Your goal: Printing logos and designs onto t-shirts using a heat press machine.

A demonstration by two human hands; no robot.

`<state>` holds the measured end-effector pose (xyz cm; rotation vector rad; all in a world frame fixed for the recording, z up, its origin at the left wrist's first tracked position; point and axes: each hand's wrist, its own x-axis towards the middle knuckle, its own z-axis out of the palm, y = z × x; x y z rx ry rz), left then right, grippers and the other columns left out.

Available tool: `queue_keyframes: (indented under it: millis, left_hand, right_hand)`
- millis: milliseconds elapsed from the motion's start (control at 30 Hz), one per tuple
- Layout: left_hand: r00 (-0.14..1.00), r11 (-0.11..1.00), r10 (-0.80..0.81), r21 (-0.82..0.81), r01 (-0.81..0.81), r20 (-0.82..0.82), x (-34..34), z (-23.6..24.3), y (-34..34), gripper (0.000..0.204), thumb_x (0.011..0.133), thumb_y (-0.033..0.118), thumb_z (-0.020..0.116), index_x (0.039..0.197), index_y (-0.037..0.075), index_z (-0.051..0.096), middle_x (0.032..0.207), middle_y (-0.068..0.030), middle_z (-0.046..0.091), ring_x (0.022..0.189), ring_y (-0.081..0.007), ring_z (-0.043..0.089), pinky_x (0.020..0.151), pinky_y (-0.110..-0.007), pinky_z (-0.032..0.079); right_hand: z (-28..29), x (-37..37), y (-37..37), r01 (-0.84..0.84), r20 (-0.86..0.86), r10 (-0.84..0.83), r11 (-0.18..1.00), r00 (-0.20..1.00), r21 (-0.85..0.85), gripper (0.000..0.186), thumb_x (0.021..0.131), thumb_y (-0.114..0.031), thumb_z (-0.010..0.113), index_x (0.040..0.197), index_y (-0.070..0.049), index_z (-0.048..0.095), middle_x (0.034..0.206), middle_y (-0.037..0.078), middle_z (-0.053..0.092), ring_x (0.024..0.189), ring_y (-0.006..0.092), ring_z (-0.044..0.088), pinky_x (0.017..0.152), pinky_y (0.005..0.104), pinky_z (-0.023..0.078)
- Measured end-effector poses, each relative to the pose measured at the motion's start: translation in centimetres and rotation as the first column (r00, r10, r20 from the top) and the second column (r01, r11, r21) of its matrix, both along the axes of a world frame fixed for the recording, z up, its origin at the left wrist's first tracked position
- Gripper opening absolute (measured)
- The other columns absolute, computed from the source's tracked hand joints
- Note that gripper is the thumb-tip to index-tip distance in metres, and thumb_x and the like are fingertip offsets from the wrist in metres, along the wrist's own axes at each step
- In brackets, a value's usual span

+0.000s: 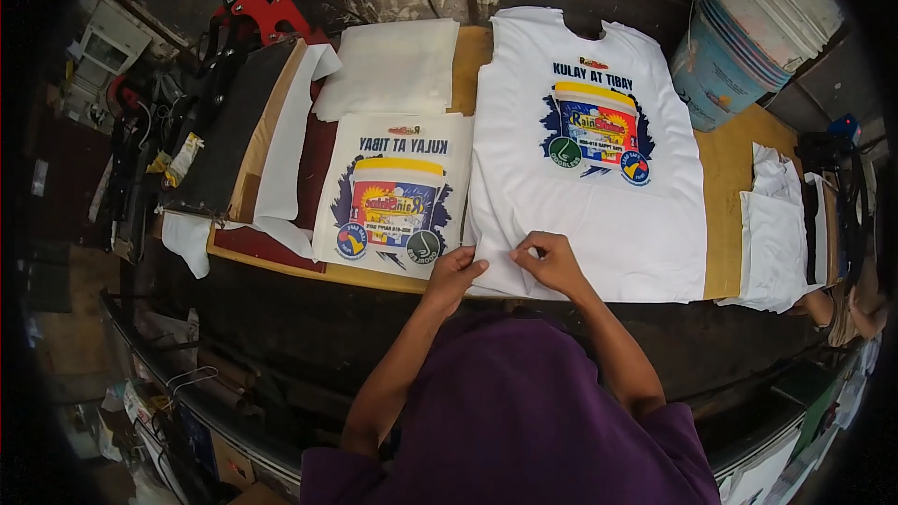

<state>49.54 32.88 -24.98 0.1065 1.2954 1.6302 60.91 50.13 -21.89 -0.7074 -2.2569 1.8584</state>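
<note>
A white shirt (599,234) lies spread on the table, neckline at the far side, with a colourful paint-bucket print (599,126) on it. My left hand (453,279) is closed at the shirt's near left corner, thumb over the cloth. Over the lower part of the shirt, my right hand (549,263) has thumb and fingertips pinched together; what lies between them is too small to make out. Soft wrinkles run through the cloth around both hands. Just left of the shirt rests a printed sheet (388,192) with the same design mirrored.
Behind the printed sheet lies a stack of pale sheets (388,65). A heat press (253,122) with a red frame stands at the left. Stacked buckets (739,47) stand at the back right. Folded white cloth (774,224) lies right of the shirt, near another person's hand (868,309).
</note>
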Motion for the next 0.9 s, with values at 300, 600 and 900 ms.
queue_keyframes:
  millis: [300, 600, 900]
  left_hand:
    - [0.944, 0.991, 0.021, 0.117, -0.062, 0.329, -1.4, -0.6, -0.2, 0.028, 0.093, 0.012, 0.054, 0.116, -0.004, 0.052, 0.108, -0.0093, 0.059, 0.093, -0.0132, 0.059, 0.082, -0.026, 0.049]
    - [0.997, 0.993, -0.080, 0.093, 0.079, 0.005, -0.6, 0.1, -0.5, 0.031, 0.086, -0.002, 0.059, 0.115, -0.008, 0.052, 0.107, -0.0133, 0.062, 0.095, -0.0145, 0.060, 0.083, -0.025, 0.049]
    - [0.999, 0.991, -0.047, 0.124, 0.045, 0.012, 0.0, 0.2, -0.2, 0.033, 0.086, -0.004, 0.059, 0.118, -0.006, 0.052, 0.109, -0.0127, 0.062, 0.097, -0.0135, 0.060, 0.086, -0.024, 0.049]
  right_hand:
    - [-0.2, -0.8, -0.5, -0.138, 0.008, 0.138, 0.986, 0.990, 0.091, 0.018, 0.084, -0.016, 0.066, 0.085, 0.002, 0.062, 0.068, 0.010, 0.056, 0.060, 0.0145, 0.044, 0.059, 0.0295, 0.040]
    - [0.9, -0.5, -0.3, -0.112, -0.003, 0.112, 0.994, 0.994, 0.005, 0.013, 0.086, -0.009, 0.061, 0.090, 0.002, 0.064, 0.073, 0.009, 0.059, 0.065, 0.0132, 0.047, 0.062, 0.0282, 0.041]
    - [-0.1, -1.0, -1.0, -0.151, 0.049, 0.146, 0.982, 0.988, 0.112, 0.020, 0.084, -0.015, 0.066, 0.078, 0.002, 0.057, 0.067, 0.009, 0.057, 0.061, 0.0150, 0.049, 0.057, 0.0286, 0.040]
